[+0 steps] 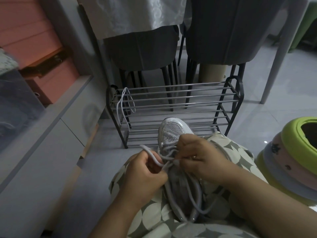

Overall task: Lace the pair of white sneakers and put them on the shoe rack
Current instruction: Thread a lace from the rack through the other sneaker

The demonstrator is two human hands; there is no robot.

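both hands [145, 170] [200, 160] on sneaker lace [154, 156]

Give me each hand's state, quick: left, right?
Left hand: fingers curled round the lace.
Right hand: fingers pinching the lace tip over the sneaker.
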